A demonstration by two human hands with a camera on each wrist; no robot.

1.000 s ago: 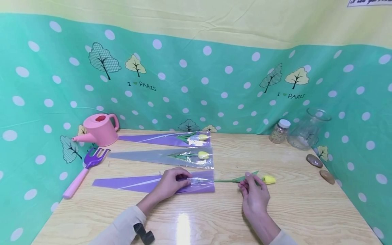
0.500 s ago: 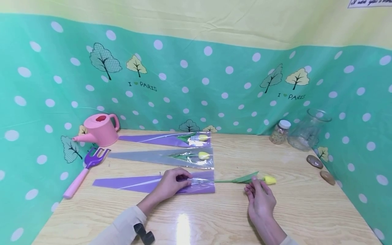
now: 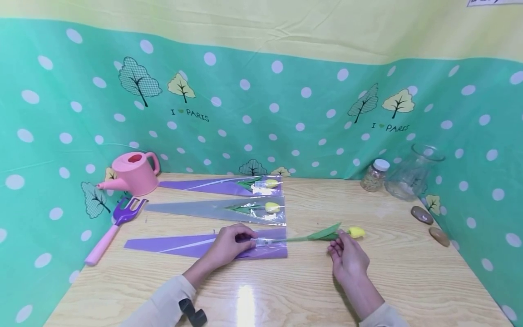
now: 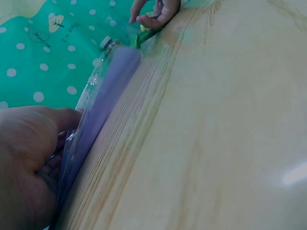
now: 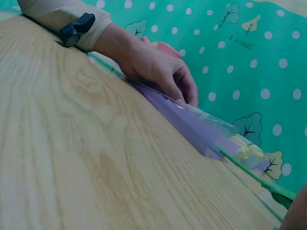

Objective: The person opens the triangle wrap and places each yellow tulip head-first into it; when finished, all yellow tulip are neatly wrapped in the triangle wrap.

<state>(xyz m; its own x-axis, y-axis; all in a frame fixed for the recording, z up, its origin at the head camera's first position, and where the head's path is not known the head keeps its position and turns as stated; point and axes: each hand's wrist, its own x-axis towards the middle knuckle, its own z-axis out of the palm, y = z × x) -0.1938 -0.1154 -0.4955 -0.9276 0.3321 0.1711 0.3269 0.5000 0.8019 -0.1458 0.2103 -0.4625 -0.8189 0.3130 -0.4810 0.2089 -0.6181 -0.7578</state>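
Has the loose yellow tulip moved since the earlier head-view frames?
Yes. The yellow tulip, held by the right hand, has lifted slightly and shifted left, its stem now reaching into the purple sleeve mouth.

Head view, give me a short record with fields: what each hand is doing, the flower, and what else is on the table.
left hand: presses and grips the purple sleeve near its open end
right hand: pinches the yellow tulip at its leaf
tulip stem: tip at the sleeve's mouth, bloom outside
behind: two wrapped tulips in sleeves
left side: pink watering can, purple fork
right side: small jar, glass vase, two stones
surface: wooden table
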